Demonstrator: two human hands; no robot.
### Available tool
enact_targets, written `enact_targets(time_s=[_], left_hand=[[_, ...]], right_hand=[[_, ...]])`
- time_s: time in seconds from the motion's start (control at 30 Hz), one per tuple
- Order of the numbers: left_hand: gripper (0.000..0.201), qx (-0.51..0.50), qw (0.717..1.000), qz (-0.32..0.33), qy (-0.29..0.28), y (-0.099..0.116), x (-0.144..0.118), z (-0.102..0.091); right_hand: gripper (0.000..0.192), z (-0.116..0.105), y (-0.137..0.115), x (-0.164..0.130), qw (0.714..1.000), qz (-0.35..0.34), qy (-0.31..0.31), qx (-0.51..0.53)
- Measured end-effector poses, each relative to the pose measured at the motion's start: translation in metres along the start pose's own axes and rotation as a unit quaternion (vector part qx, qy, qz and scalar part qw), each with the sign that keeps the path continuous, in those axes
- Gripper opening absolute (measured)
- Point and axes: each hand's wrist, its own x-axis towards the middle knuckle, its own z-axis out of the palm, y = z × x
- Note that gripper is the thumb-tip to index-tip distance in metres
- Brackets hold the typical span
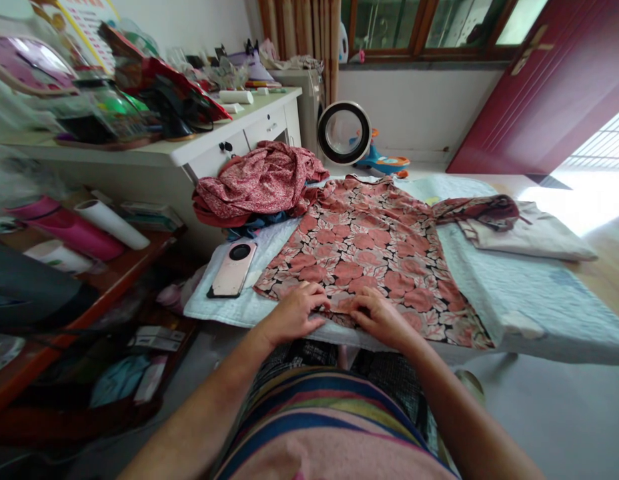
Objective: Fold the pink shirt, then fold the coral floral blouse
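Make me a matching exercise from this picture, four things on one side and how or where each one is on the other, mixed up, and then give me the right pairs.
Things
1. Phone
2. Flowered garment
3. Beige cloth
4. Washing machine door

Places and states
A. Folded, partly under a sleeve
B. Swung open, beyond the bedding
C. Back side up, left of both hands
D. Spread out, its near hem at the left hand and right hand

Right pairs
1-C, 2-D, 3-A, 4-B
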Motion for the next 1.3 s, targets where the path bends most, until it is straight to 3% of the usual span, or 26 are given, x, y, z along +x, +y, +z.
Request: enact_targets(time_s=[0.23, 0.4, 0.57, 0.8, 1.07, 1.17, 1.23, 1.3], left_hand=[[0.011, 0.029, 0.997, 0.069, 0.017, 0.003, 0.012, 0.026], [0.012, 0.025, 0.996, 0.083, 0.034, -0.002, 0.010, 0.027], [0.012, 0.030, 0.995, 0.087, 0.047, 0.008, 0.010, 0.032], [0.014, 0.024, 0.989, 0.129, 0.067, 0.021, 0.016, 0.046], [0.015, 0.026, 0.991, 0.124, 0.034, 0.018, 0.014, 0.042], [0.018, 0.015, 0.992, 0.127, 0.024, 0.018, 0.015, 0.041], [0.017, 0.002, 0.992, 0.125, 0.023, 0.019, 0.015, 0.039], [0.015, -0.007, 0.993, 0.115, 0.023, 0.017, 0.013, 0.037]], right_hand=[[0.014, 0.000, 0.001, -0.005, 0.999, 0.000, -0.013, 0.035], [0.016, -0.007, -0.004, -0.015, 1.000, 0.004, -0.019, 0.016], [0.008, -0.009, -0.003, -0.024, 0.999, 0.029, 0.000, -0.042], [0.012, -0.008, -0.002, -0.027, 1.000, 0.024, 0.011, -0.006], [0.020, -0.014, 0.000, -0.030, 0.999, 0.015, -0.026, 0.012], [0.021, -0.014, 0.005, -0.023, 0.999, 0.030, 0.029, -0.001], [0.021, -0.010, 0.009, -0.018, 0.994, 0.029, 0.094, -0.044], [0.024, -0.004, 0.012, -0.014, 0.988, 0.023, 0.119, -0.098]])
